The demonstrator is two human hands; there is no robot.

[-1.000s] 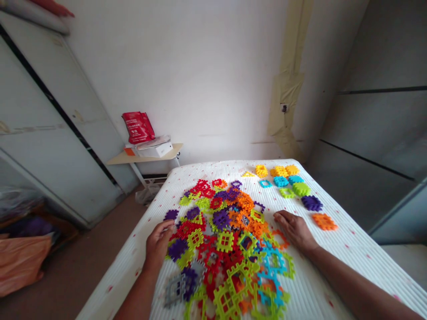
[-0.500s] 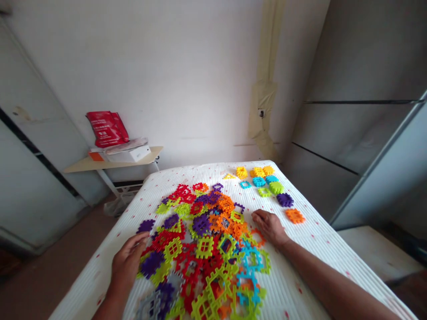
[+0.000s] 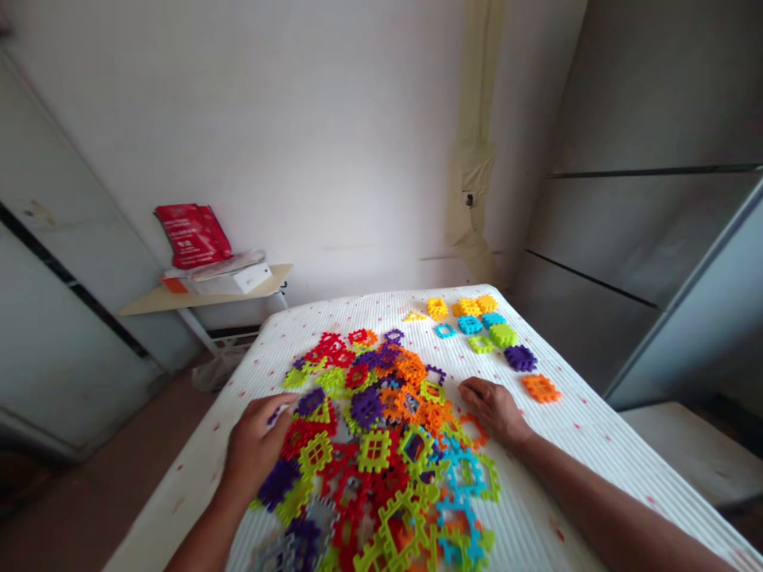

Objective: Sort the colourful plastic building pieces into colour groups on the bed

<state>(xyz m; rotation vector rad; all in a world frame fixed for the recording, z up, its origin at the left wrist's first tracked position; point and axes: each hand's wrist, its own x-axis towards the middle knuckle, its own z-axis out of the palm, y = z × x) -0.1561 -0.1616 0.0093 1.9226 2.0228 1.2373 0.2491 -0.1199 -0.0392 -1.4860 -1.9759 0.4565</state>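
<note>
Two bare hands are over a big messy heap of interlocking plastic waffle-style building pieces (image 3: 375, 445) in red, lime green, purple, orange and blue, and the heap sits in the middle of a bed with a white ribbed cover (image 3: 536, 492) flecked with little red marks. The left hand (image 3: 253, 449) is half curled, with its fingers reaching over the heap's left side close to a purple lattice piece (image 3: 311, 402), and honestly I can't tell if it has hold of anything. The right hand (image 3: 494, 411) lies palm down and relaxed on the cover at the heap's right edge, fingers slightly bent, nothing in it that I can see, just beside a thin orange ring piece (image 3: 474, 429). Toward the far corner of the bed, well apart from the heap, there's a loose group of single pieces: yellow ones (image 3: 468, 307), cyan ones (image 3: 470, 324), a chunky purple one (image 3: 520, 358) and an orange one (image 3: 541, 388). Past the bed, a narrow beige tabletop (image 3: 203, 299) by the white wall carries a white box (image 3: 250, 278) with a red paper bag (image 3: 191, 236) propped on top.
</note>
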